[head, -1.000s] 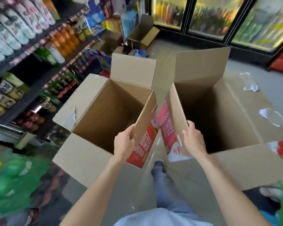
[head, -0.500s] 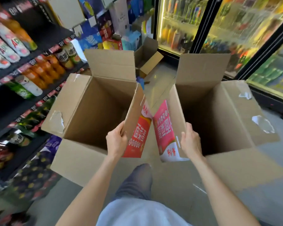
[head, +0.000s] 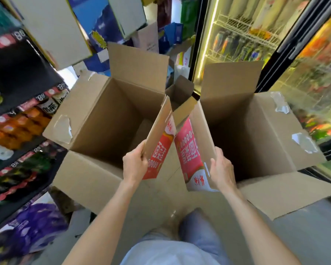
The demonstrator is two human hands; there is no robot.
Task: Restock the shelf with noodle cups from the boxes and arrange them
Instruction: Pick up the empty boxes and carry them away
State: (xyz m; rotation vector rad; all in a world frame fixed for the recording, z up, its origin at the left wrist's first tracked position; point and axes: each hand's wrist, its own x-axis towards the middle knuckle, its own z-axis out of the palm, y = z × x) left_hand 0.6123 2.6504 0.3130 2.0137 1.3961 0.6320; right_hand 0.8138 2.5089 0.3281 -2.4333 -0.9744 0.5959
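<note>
Between shelf and cooler, head view: two open cardboard boxes are held side by side over the floor, one in each hand.
Left box [head: 107, 119]: plain brown inside, all four flaps folded out; torn tape patches on its left flap; red and white print with lettering on its outer right wall. No noodle cups show in the part of its inside that is visible.
Right box [head: 243, 134]: same brown board, flaps spread, tape scraps on the right flap; pink-red and white print on its outer left wall. Its inside is in deep shadow, so contents cannot be told.
Left hand [head: 134, 165]: fingers and thumb curled round the near end of the left box's right wall, pinching the board.
Right hand [head: 221, 169]: curled round the near end of the right box's left wall, thumb on the inner face.
Gap: the two printed walls lean toward each other at the top, nearly touching, and spread apart lower down.
Left edge: drinks shelf [head: 23, 115] with bottles and price tags sits just beside the left box's flap.
Right edge: glass-door cooler [head: 298, 60] stands close behind the right box's flaps.
Far end: stacked cartons [head: 96, 22] and a small open box [head: 180, 92] crowd the aisle.
Open room: bare grey floor [head: 304, 236] near right, by the person's knee [head: 197, 226].
</note>
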